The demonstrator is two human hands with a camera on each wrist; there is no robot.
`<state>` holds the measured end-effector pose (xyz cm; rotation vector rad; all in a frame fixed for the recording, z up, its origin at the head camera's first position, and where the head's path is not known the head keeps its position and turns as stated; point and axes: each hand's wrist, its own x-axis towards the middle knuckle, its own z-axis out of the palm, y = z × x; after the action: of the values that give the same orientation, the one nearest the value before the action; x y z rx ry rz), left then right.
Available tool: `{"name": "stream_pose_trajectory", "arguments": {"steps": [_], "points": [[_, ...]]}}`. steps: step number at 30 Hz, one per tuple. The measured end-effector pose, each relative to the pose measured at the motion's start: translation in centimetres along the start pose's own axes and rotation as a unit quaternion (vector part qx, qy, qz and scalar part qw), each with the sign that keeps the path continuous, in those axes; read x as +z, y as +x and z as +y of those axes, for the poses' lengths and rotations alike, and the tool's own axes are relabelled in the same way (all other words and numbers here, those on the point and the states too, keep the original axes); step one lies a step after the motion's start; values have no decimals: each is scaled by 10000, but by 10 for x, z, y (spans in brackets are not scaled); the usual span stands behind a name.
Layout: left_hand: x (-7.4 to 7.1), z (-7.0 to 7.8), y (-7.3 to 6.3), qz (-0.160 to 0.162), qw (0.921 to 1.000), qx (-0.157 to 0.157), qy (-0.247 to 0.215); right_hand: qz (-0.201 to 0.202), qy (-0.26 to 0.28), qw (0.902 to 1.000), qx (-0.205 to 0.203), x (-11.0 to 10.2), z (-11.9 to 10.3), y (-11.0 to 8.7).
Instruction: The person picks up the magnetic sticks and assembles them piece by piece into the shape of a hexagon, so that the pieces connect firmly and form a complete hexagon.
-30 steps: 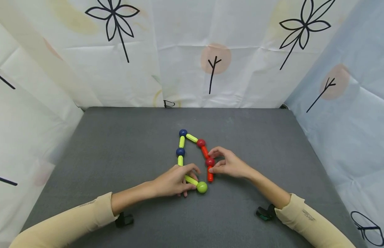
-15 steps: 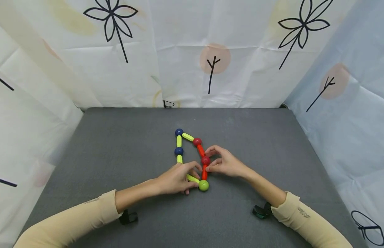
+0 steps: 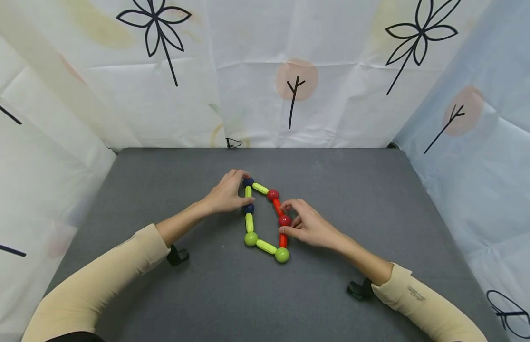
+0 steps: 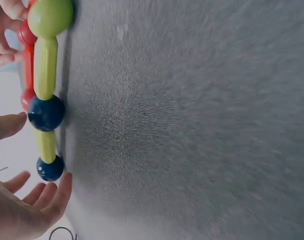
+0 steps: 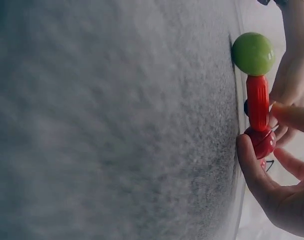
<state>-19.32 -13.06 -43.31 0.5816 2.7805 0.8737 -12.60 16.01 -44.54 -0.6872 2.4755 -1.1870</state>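
Note:
A closed ring of magnetic balls and sticks lies on the dark grey table. Its left side runs from a far blue ball [image 4: 50,169] through a nearer blue ball [image 4: 46,114] to a green ball [image 3: 251,239]. My left hand [image 3: 224,194] spans the two blue balls, thumb at the nearer one and fingertips at the far one. On the right side, my right hand [image 3: 312,228] holds the ring around the nearer red ball [image 3: 284,221], thumb by the red stick [image 5: 258,102]. That stick meets the front green ball [image 3: 282,255]. Several yellow-green sticks [image 3: 266,246] join the rest.
The grey table [image 3: 183,304] extends around the ring on all sides. White patterned cloth [image 3: 252,104] hangs along its back edge and both sides. A small black device [image 3: 178,256] is strapped at each wrist.
The gap between the front green ball and the red stick has closed. My left hand has left the front yellow-green stick and moved away to the blue balls. The right hand shifted slightly left.

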Motion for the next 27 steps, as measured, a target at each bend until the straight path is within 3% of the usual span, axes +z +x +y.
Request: {"name": "stream_pose_trajectory", "arguments": {"steps": [4, 9, 13, 27], "points": [[5, -7, 16, -66, 9999, -70, -126, 48, -289, 9996, -60, -2, 0, 7], [7, -9, 23, -108, 9988, -14, -477, -38, -333, 9994, 79, -10, 3, 10], [7, -8, 22, -191, 9973, 112, -700, 89, -459, 9987, 180, -17, 6, 9], [9, -8, 16, -660, 9943, 541, -643, 574, -978, 9927, 403, -37, 22, 1]]}}
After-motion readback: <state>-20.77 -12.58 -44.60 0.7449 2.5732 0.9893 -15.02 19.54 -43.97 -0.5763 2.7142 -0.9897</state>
